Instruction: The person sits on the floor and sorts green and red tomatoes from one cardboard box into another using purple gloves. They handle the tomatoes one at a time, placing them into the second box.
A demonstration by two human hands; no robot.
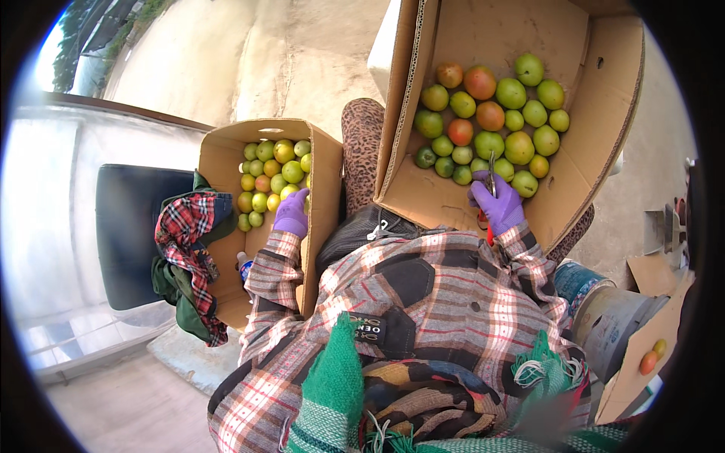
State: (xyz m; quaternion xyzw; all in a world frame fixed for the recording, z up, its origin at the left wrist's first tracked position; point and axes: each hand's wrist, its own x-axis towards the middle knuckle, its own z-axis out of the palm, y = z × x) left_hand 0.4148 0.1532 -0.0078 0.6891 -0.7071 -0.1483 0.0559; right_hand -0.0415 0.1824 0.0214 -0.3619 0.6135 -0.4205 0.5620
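My left hand (291, 214), in a purple glove, reaches into the cardboard box (327, 164) on the left, its fingers among green and yellowish tomatoes (292, 171). Whether it grips one is hidden. In my right hand (497, 203), gloved alike, is a pair of red-handled snips (491, 175), blades pointing away from me. That hand is over the near edge of a group of green and reddish tomatoes (518, 148), which lie in the larger cardboard box (614, 113) before me on the right. A green tomato touches or nearly touches the snips' tips.
Plaid and green cloths (190, 232) hang over the left box's outer side, beside a dark blue chair back (130, 238). A bottle (244, 265) lies in that box. Buckets (612, 320) and a cardboard piece with two tomatoes (648, 363) are at the lower right.
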